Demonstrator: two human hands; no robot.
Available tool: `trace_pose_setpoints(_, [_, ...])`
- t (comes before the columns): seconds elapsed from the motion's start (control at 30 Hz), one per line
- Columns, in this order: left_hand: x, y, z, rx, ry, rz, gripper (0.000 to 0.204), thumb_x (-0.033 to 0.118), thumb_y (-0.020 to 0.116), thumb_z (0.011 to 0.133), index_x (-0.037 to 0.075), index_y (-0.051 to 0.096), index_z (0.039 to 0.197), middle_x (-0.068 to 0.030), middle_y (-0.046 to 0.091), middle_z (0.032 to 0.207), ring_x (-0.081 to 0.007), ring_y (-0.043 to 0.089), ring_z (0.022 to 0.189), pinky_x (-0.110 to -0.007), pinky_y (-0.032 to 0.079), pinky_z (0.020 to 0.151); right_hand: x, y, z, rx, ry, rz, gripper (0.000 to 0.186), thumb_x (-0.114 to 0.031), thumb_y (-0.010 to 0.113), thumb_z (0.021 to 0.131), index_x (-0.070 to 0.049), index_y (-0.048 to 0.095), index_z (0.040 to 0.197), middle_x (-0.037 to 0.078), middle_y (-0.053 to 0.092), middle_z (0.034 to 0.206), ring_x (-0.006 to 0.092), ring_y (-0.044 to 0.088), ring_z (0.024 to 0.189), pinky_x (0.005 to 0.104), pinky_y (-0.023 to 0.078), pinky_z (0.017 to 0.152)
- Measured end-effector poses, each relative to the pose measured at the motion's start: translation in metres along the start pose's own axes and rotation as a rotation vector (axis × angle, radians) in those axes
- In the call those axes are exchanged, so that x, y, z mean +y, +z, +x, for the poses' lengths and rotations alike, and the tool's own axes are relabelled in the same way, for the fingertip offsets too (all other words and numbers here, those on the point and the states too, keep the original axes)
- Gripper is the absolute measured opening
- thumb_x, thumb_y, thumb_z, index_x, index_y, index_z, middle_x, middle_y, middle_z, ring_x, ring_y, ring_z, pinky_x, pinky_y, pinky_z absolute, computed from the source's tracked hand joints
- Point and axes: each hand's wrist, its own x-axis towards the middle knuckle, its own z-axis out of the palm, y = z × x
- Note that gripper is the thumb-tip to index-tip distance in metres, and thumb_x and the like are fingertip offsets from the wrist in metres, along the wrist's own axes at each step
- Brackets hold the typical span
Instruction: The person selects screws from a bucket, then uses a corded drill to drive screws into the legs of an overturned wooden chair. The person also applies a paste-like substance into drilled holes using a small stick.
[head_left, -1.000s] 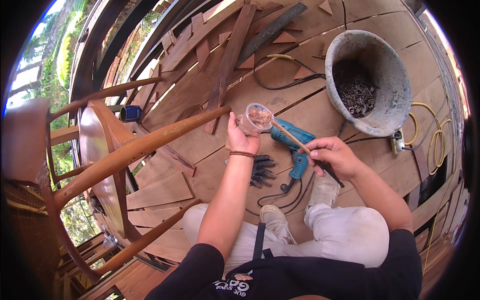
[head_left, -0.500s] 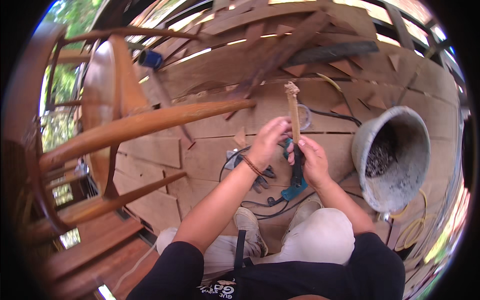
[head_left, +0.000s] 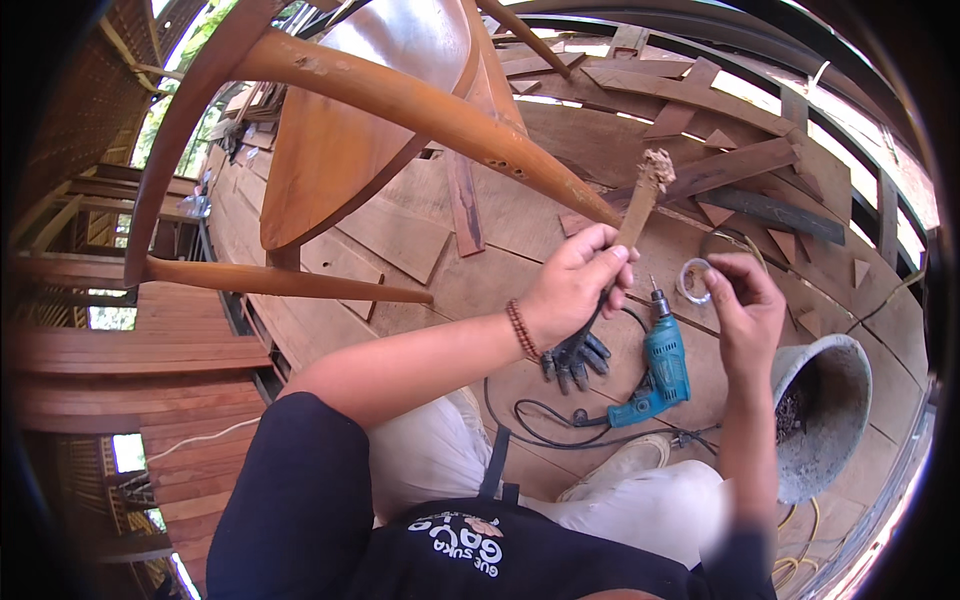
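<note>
My left hand (head_left: pixel 582 283) is closed around a flat brown strip (head_left: pixel 637 213) with a dark handle, mostly hidden by my fingers. A crumbly, putty-like lump (head_left: pixel 656 168) clings to its raised tip. Between the thumb and fingers of my right hand (head_left: pixel 745 298) is a small clear round plastic piece (head_left: pixel 687 281), a lid or shallow cup. Just beyond my left hand ends one leg (head_left: pixel 470 145) of a tipped-over wooden chair (head_left: pixel 335 165); the leg has small holes and pale patches. A teal power drill (head_left: pixel 665 362) lies on the floor between my forearms.
A black-and-grey glove (head_left: pixel 578 362) lies beside the drill and its black cord (head_left: pixel 530 425). At right a grey bucket (head_left: pixel 850 400) leans with dark bits inside. Several wood offcuts (head_left: pixel 735 170) cover the far floor. Reddish steps (head_left: pixel 190 375) drop away at left.
The strip has passed from my right hand to my left. My right hand has picked the clear round piece off the floor. The view has shifted, bringing the chair leg nearer the strip.
</note>
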Motion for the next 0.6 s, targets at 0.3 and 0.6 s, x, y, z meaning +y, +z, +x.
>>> trace_pose_setpoints(0.3, [0.053, -0.026, -0.103, -0.085, 0.207, -0.042, 0.017, 0.016, 0.046, 0.103, 0.004, 0.056, 0.109, -0.0001, 0.058, 0.084, -0.004, 0.052, 0.068, -0.019, 0.045, 0.06, -0.163, 0.079, 0.113, 0.017, -0.585, -0.338, 0.016, -0.015, 0.067, 0.092, 0.0, 0.068, 0.098, 0.003, 0.066, 0.084, 0.009, 0.06, 0.076, 0.022, 0.045, 0.073])
trace_pose_setpoints(0.6, [0.068, -0.075, -0.147, 0.064, 0.499, -0.047, 0.017, 0.017, 0.047, 0.103, 0.001, 0.054, 0.105, 0.0, 0.056, 0.079, -0.0039, 0.05, 0.064, -0.018, 0.042, 0.058, -0.063, 0.175, 0.031, -0.075, -0.35, 0.756, 0.024, -0.013, 0.055, 0.101, 0.007, 0.061, 0.11, 0.007, 0.06, 0.079, 0.0136, 0.055, 0.071, 0.028, 0.047, 0.066])
